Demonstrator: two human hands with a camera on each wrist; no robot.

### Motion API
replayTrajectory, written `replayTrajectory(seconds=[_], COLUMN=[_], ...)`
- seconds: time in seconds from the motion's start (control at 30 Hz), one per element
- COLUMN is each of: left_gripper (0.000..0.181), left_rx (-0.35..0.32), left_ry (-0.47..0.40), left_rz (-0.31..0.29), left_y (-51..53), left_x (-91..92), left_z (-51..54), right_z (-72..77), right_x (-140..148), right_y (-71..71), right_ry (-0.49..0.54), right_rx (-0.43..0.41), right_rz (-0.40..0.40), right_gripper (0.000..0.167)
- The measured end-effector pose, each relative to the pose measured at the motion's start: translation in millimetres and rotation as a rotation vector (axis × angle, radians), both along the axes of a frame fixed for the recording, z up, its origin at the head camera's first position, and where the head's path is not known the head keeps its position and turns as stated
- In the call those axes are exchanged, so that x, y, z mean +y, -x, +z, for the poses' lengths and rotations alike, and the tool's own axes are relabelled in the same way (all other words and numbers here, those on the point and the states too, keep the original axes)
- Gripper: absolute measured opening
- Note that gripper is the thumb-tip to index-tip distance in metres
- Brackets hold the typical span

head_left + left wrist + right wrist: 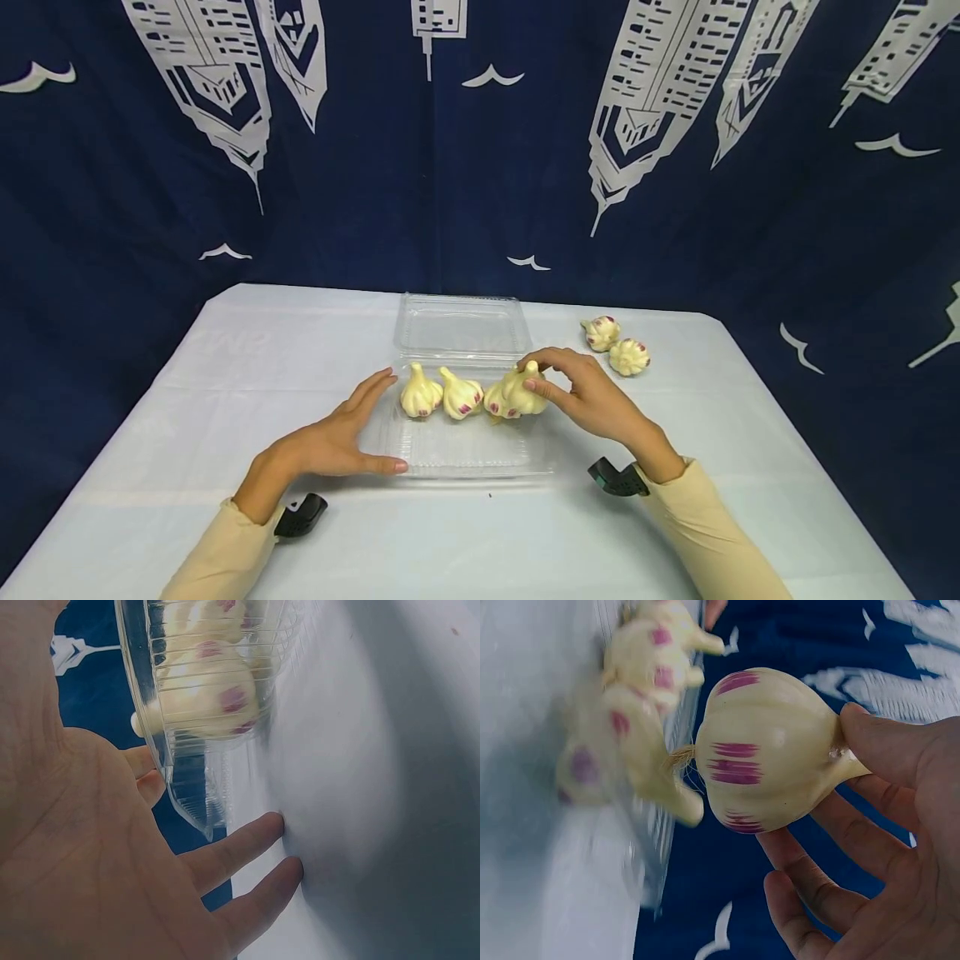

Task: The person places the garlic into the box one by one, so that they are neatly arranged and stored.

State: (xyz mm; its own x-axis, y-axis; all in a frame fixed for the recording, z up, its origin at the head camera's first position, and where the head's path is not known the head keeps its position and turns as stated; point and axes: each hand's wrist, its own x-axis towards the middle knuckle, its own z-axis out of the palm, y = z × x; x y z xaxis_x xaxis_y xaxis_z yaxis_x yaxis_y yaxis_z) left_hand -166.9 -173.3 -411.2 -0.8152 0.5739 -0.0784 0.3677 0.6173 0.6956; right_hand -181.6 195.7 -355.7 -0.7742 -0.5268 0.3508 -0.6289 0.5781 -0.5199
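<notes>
A clear plastic clamshell box (pixel 472 454) lies with its lid folded back, and garlic bulbs sit in a row in its base. At the left are one garlic bulb (pixel 421 393) and a second garlic bulb (pixel 462 395). Over the row's right end, my right hand (pixel 588 396) pinches another garlic bulb (pixel 769 754) near its stem; in the right wrist view its roots face the box. This bulb partly hides the one behind it in the head view. My left hand (pixel 337 437) is spread along the box's left side, fingers fairly straight.
The transparent lid (pixel 461 325) lies beyond the base. Two more bulbs, a garlic bulb (pixel 601 332) and a garlic bulb (pixel 629 357), lie at the far right of the white table (pixel 247 367). A dark blue printed curtain (pixel 375 183) hangs behind.
</notes>
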Motion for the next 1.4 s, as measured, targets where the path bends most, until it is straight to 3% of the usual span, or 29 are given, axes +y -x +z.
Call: replayTrajectory(seconds=[0.27, 0.53, 0.83, 1.13, 1.4], left_gripper=[0.120, 0.121, 0.120, 0.121, 0.120], left_rx=[-0.006, 0.004, -0.009, -0.016, -0.003], left_ry=[-0.001, 0.007, 0.001, -0.006, 0.010], left_rz=[-0.007, -0.001, -0.008, -0.014, -0.009], left_y=[0.8, 0.7, 0.8, 0.8, -0.7], left_x=[2.2, -0.1, 0.3, 1.3, 0.2], left_z=[-0.7, -0.5, -1.3, -1.4, 0.3], right_z=[5.5, 8.2, 3.6, -6.3, -14.7], right_x=[-36.8, -71.9, -104.6, -130.0, -139.2], right_y=[-4.7, -12.1, -19.8, -19.0, -17.0], right_ry=[-0.055, -0.141, -0.265, -0.352, -0.315], right_rx=[-0.038, -0.032, -0.092, -0.105, -0.128], right_rz=[0.120, 0.213, 0.208, 0.164, 0.161], right_gripper=[0.014, 0.019, 0.027, 0.029, 0.027])
